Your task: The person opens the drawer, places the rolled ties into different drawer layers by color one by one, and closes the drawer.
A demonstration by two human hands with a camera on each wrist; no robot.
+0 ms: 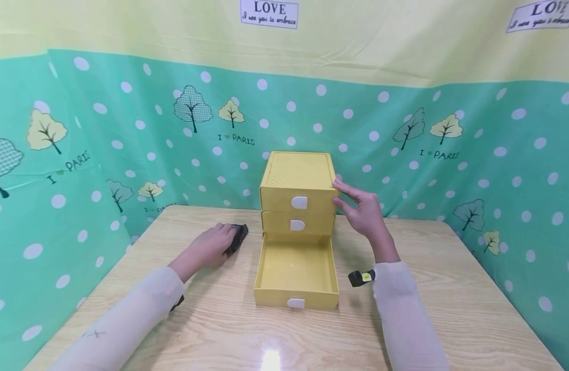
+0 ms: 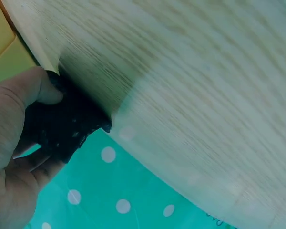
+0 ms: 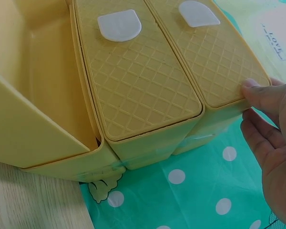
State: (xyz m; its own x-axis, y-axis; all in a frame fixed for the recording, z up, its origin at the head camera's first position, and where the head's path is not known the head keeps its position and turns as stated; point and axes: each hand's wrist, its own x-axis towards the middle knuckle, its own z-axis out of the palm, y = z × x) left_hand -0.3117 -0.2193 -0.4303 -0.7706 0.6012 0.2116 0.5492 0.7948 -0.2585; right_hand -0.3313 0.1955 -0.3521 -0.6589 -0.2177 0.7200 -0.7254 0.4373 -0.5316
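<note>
One drawer (image 1: 296, 268) of the yellow cabinet (image 1: 297, 178) stands open and empty; left hand (image 1: 210, 247) clasps a dark object (image 1: 238, 236) on the table (image 1: 451, 288), not yet stowed; right hand (image 1: 365, 211), fingers straight, steadies the cabinet's top corner.

My right hand (image 3: 271, 143), at four o'clock, is touching the top drawer's (image 3: 219, 52) corner with straight fingertips (image 3: 251, 87); the bottom drawer (image 3: 33, 90) is standing open at nine o'clock.

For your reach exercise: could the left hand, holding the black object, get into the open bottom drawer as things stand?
Probably yes. The left hand grips the black object just beside the open bottom drawer, which looks empty, with nothing between them; the right hand rests higher, against the top drawer.
</note>
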